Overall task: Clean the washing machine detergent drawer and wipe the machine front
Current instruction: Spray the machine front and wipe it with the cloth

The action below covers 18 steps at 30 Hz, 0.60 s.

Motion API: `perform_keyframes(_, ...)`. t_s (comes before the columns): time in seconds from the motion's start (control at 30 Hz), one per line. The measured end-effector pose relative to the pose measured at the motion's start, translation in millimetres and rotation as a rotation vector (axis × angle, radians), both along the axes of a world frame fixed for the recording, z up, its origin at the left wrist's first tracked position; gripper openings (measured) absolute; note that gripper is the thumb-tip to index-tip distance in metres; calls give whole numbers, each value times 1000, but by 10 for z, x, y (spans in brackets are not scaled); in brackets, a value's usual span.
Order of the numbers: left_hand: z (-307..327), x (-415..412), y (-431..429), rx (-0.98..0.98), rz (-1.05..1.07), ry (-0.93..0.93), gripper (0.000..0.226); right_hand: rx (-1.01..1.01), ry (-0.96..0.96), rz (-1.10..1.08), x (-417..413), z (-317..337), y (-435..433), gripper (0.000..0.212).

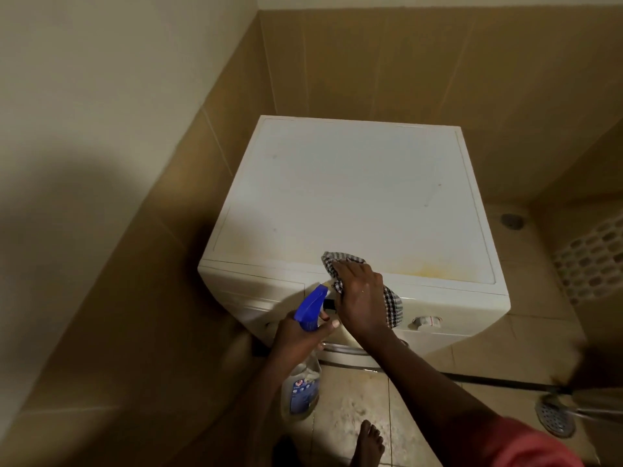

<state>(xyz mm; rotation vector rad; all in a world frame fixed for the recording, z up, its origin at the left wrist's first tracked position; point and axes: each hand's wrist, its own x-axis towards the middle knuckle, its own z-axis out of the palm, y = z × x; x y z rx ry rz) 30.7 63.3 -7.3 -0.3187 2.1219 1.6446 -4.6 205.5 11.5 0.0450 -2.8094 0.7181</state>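
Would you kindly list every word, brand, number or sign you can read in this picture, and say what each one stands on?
Label on the spray bottle: blue and white print, too blurred to read.
Marks round the dial on the washing machine: too small to read.
On the checked cloth: pattern only, no text.
Nothing here is clear enough to quote.

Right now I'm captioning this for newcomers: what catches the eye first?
The white washer fills the middle, with a yellow stain at its top's front edge. The right hand holds a checked cloth on that edge, while the left hand grips a blue-topped spray bottle just below.
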Motion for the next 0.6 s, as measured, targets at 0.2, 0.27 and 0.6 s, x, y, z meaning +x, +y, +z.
perform_keyframes(0.2,-26,35,-400,-9,101,-34,33,-15,43,35,235,-152,-222,55)
perform_keyframes(0.27,-84,41,-561,-2,145,-53,47,-12,32,58,116,-117,-365,50)
perform_keyframes(0.6,-239,161,-1147,-31,401,-73,24,7,-11,141,11,-121,-885,60)
